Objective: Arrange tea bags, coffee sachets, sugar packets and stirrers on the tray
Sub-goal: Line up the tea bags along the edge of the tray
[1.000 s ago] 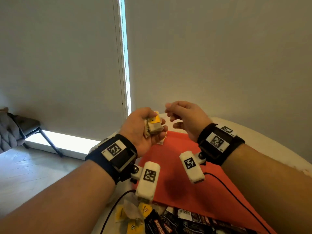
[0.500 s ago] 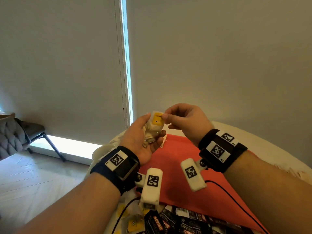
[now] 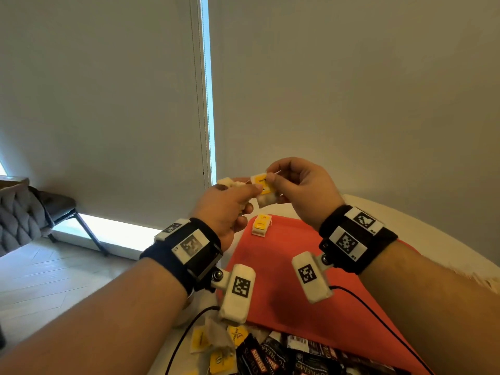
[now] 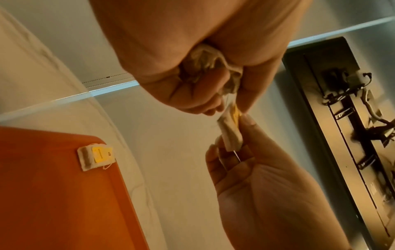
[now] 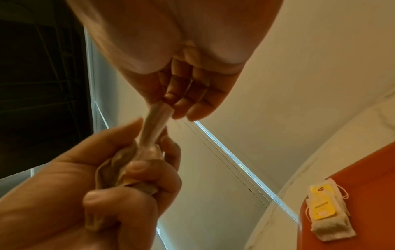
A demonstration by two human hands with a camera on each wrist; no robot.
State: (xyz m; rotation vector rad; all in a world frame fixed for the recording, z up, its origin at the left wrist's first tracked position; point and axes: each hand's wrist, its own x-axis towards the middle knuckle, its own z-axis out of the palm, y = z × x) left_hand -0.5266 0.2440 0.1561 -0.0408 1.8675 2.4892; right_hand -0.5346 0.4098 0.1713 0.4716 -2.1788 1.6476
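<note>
- Now the right hand point(image 3: 303, 190) pinches one tea bag point(image 3: 265, 189) by its yellow tag end, at mid-frame in the head view above the far edge of the orange tray point(image 3: 284, 280). Half a second ago its fingertips only touched that tag while the bag lay in the other palm.
- Meanwhile the left hand point(image 3: 227, 209) is clenched round a bunch of tea bags point(image 4: 205, 67); its thumb and forefinger also touch the lower part of the bag being drawn out, so both hands are on it.
- Compared with a second ago, both hands sit higher in the frame and the single bag stands partly clear of the bundle.
- One placed tea bag point(image 3: 261, 225) lies flat at the tray's far left corner, tag up, with its string beside it.
- At the bottom of the frame, loose tea bags point(image 3: 216, 345) and dark coffee sachets point(image 3: 284, 358) lie at the tray's near edge.
- Judging from this, the separated bag goes next to the placed one; most of the task remains. No sugar packets or stirrers are in view.
</note>
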